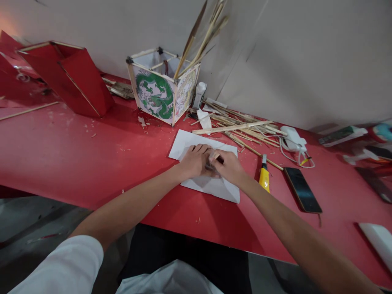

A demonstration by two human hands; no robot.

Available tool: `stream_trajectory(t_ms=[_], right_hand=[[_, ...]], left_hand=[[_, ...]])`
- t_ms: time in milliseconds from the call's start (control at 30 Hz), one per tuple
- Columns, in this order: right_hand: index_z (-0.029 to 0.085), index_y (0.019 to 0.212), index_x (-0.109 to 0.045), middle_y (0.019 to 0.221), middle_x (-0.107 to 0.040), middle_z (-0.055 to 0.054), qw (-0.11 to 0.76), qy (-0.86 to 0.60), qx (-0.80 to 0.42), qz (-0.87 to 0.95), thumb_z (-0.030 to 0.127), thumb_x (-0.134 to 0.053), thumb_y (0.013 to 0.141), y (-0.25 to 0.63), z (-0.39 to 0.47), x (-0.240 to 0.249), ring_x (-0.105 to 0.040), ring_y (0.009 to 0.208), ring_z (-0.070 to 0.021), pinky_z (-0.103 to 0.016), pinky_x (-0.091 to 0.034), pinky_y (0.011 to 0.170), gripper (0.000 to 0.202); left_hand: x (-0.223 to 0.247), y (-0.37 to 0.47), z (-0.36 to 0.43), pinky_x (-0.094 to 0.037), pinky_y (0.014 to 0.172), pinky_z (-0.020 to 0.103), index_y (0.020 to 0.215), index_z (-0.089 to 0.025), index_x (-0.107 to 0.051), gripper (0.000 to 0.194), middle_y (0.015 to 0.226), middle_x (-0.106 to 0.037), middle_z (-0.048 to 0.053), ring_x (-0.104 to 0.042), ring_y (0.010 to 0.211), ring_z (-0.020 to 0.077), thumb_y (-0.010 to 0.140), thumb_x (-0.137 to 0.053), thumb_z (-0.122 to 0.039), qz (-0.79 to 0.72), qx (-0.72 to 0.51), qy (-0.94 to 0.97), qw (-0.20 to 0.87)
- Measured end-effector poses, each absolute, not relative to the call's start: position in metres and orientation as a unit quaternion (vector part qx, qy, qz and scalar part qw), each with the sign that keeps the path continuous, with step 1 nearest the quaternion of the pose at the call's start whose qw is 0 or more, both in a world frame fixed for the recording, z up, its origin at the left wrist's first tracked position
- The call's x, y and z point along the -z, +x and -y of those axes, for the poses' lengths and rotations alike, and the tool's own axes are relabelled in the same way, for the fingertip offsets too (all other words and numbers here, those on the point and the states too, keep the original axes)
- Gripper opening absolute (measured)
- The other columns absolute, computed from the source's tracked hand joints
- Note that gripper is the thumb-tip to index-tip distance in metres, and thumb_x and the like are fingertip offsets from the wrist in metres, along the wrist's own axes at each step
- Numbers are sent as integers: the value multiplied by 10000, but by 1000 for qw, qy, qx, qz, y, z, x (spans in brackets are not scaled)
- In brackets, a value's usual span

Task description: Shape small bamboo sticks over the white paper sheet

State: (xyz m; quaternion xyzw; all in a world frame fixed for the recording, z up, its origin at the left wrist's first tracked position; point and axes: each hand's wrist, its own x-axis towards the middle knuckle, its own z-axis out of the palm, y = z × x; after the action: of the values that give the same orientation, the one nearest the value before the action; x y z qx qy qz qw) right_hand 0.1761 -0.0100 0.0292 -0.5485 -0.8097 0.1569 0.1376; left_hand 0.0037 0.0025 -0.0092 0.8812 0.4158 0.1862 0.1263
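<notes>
Wall: the table (76, 163) is backed by a plain grey surface (306, 61).
Table: its red top is strewn with pale shavings.
Red box (82, 79): it is set at left, tilted in view, edged with thin strips.
Dragon box (154, 96): it is stood by the wall; a green dragon is shown on one side, and long sticks are held upright inside.
Sticks (254, 132): they are heaped loosely behind the paper (211, 190).
Paper: the white sheet is laid on the table in front of the dragon box, partly covered by both hands.
Left hand (196, 162): it is rested on the paper, fingers bent; whether anything is gripped cannot be told.
Right hand (228, 164): its fingers are curled closed, just beside the left, on a small piece (211, 160) too blurred to be identified.
Phone (301, 190): it is placed right of the knife (264, 177).
Charger (294, 139): it is left beyond the phone, its white cable looped.
Knife: its yellow handle is pointed towards the near edge, between paper and phone.
</notes>
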Motion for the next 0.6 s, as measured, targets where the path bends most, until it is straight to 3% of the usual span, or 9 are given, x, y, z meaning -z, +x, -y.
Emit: stream_trajectory(t_ms=[67,133,233,333,467,600], right_hand=[[201,766,-632,815,-738,-70,175,-578,-185,775,270,-516,914,191,-1,-24,-671,761,-201,-284,-450,693,200],[198,796,-650,845,-745,-91,174,-632,-133,743,284,-520,914,206,-12,-20,-676,785,-223,-299,-449,691,195],[186,978,-682,941,-757,-134,115,-685,12,719,301,-485,952,215,-17,-20,-683,838,-271,-330,-436,696,229],[158,1066,-676,1002,-752,-173,13,-649,69,757,235,-445,962,203,-7,-26,-694,871,-295,-338,-424,701,265],[167,1081,-675,974,-759,-159,-3,-596,2,803,187,-480,931,175,11,-36,-703,844,-284,-336,-421,703,247],[215,914,-665,909,-761,-65,85,-576,-123,804,272,-486,958,162,18,-31,-692,811,-217,-293,-455,693,193]], left_hand=[[7,4,-2,-349,1069,454,1363,-206,-529,801,1446,-534,112,-464,1316,314,808,-591,-780,-419,-175,882,128],[5,4,-3,-347,1076,459,1374,-203,-520,845,1454,-527,123,-459,1321,328,789,-583,-810,-419,-163,884,130],[5,4,-3,-347,1079,464,1399,-204,-500,866,1464,-518,124,-454,1324,328,791,-572,-817,-418,-156,885,130],[7,4,-4,-350,1075,465,1372,-197,-521,845,1454,-528,123,-457,1318,323,791,-584,-807,-421,-161,884,128],[11,5,-4,-345,1077,456,1381,-204,-521,835,1469,-526,112,-448,1334,311,785,-615,-781,-418,-178,882,128],[11,4,-3,-349,1074,444,1372,-236,-532,752,1461,-529,89,-461,1329,293,814,-625,-729,-422,-183,878,133]])
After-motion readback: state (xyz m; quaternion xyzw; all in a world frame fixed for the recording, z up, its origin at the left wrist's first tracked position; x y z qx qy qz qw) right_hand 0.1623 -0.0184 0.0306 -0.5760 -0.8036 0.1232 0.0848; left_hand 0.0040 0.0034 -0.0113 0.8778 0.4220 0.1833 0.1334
